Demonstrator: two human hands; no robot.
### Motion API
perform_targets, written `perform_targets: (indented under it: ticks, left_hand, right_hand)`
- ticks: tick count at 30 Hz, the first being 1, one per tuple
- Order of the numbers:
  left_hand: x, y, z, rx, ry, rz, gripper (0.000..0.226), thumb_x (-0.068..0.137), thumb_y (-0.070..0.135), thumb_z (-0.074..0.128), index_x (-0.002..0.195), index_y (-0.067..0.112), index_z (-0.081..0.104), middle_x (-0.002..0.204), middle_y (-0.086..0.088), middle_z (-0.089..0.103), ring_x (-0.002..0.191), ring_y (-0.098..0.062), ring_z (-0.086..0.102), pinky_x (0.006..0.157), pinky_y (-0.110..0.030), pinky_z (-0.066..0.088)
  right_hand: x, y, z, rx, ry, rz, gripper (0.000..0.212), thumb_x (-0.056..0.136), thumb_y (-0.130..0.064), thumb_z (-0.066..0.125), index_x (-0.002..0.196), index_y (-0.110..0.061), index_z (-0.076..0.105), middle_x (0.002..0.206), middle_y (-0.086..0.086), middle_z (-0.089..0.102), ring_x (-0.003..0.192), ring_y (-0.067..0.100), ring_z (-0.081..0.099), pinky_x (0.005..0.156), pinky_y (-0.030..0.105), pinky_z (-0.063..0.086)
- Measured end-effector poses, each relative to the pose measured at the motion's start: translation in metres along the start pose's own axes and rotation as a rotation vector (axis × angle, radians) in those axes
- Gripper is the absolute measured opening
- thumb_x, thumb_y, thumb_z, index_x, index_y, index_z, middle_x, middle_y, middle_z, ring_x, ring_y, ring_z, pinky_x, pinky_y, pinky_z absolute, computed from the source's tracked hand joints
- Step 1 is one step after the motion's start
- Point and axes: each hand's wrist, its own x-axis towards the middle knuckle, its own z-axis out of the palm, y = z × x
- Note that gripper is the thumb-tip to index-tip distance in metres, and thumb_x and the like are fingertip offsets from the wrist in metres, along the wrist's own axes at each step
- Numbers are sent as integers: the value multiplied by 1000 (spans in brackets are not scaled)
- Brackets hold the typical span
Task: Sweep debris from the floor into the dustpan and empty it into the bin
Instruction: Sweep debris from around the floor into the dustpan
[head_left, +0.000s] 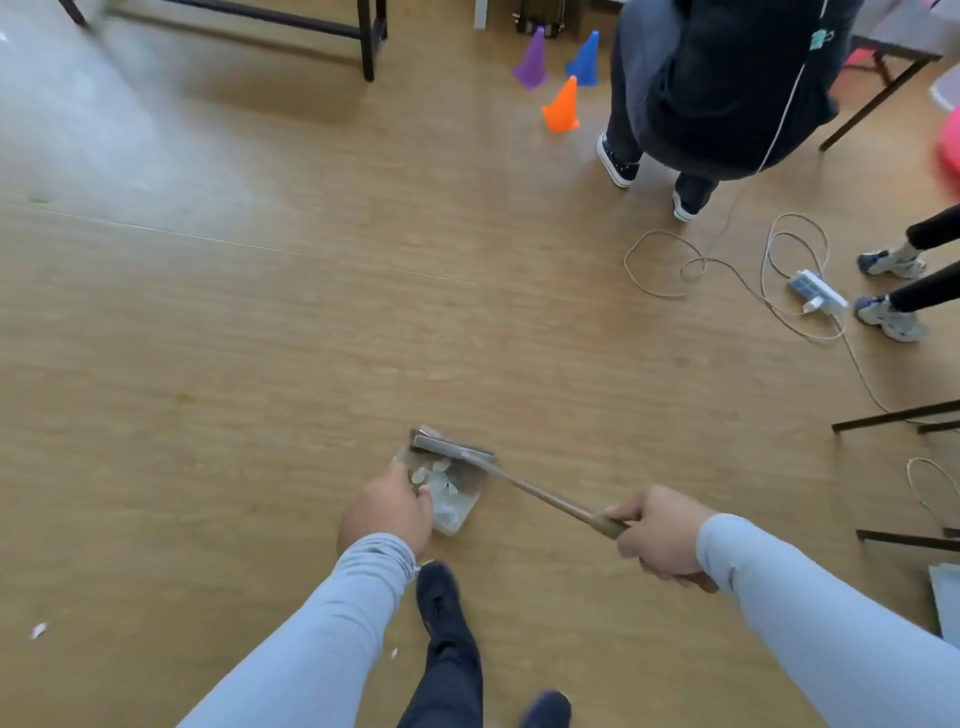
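A person in pale blue sleeves is sweeping scraps into a dustpan on the tan wood-grain floor (260, 338).

At two o'clock a bystander in dark clothes (727, 88) is standing beside three plastic cones, purple (532, 60), blue (586, 58) and orange (562, 106); a white power strip with looping cable (818, 292) is lying at three o'clock. At six o'clock the small grey dustpan (457, 512) is sitting on the floor, holding pale paper scraps (439, 480). The short wooden-handled brush (524, 486) is resting its head across the pan's far edge. The right hand (660, 535) is clamping curled fingers around the handle's end. The left hand (387, 512) is gripping the pan's near-left side, fingers mostly hidden. A stray white scrap (37, 630) is lying at eight o'clock.
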Motion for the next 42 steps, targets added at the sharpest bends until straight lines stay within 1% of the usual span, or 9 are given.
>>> perform_targets:
  ticks: [4, 8, 13, 17, 23, 29, 34, 38, 42]
  left_hand:
    - [2, -6, -1, -25, 1, 11, 18, 92, 41, 55, 105, 29, 60, 90, 2, 69, 79, -26, 64, 63, -30, 48]
    - [-4, -8, 5, -18, 3, -5, 15, 90, 45, 56, 97, 32, 58, 80, 8, 65, 71, -22, 61, 60, -30, 47]
    - [-3, -8, -4, 18, 15, -47, 12, 90, 46, 61, 91, 36, 54, 69, 17, 53, 64, -17, 51, 61, -28, 40]
    - [-2, -3, -8, 40, -16, -58, 14, 92, 43, 60, 97, 31, 56, 75, 9, 60, 72, -22, 55, 66, -29, 44]
    - [-2, -5, 1, 75, -7, -77, 17, 92, 44, 57, 102, 30, 56, 72, 9, 55, 70, -21, 53, 64, -29, 43]
    - [2, -22, 5, 19, -28, -103, 21, 91, 45, 58, 106, 30, 56, 86, 5, 67, 82, -26, 65, 73, -33, 52]
    - [5, -25, 10, -24, -20, -113, 21, 90, 45, 60, 106, 32, 58, 83, 9, 63, 77, -21, 62, 69, -30, 48]
    - [3, -27, 9, -52, -25, -111, 19, 89, 45, 60, 106, 35, 58, 79, 14, 59, 76, -19, 61, 67, -29, 47]
    - [4, -26, 5, -66, -35, -99, 20, 89, 43, 60, 105, 33, 59, 85, 9, 63, 79, -22, 63, 72, -33, 53]
  right_hand:
    - [-26, 38, -14, 108, 7, 8, 53, 82, -25, 58, 131, -44, 57, 62, 5, 62, 52, 24, 48, 48, 26, 43]
    - [-14, 35, 11, 73, 60, -25, 44, 86, -19, 47, 117, -49, 58, 70, -3, 60, 50, 18, 49, 41, 19, 40]
    - [4, 22, 19, -123, 5, -47, 39, 87, -12, 43, 120, -24, 60, 89, 2, 61, 58, 20, 48, 46, 27, 41]
    - [-14, 52, -38, 17, -75, -81, 42, 83, -18, 49, 114, -39, 67, 66, 1, 57, 51, 23, 46, 49, 25, 41]
    - [-19, 60, -78, 72, 46, -109, 37, 86, -25, 54, 111, -52, 58, 64, -3, 63, 51, 19, 53, 48, 24, 46]
    - [62, -33, -45, -193, 200, -141, 48, 89, -7, 44, 131, -26, 57, 96, 4, 63, 66, 23, 56, 54, 29, 48]
    - [86, -49, -2, -354, 153, -70, 50, 89, -3, 47, 138, -16, 51, 86, 3, 58, 79, 26, 64, 63, 34, 54]
    - [59, -18, 16, -461, 44, -60, 62, 85, -2, 45, 143, -23, 45, 90, -1, 56, 63, 18, 54, 45, 29, 43]
    - [20, 16, 9, -467, -69, -59, 78, 81, -3, 35, 146, -44, 38, 92, -5, 58, 60, 17, 54, 43, 25, 43]
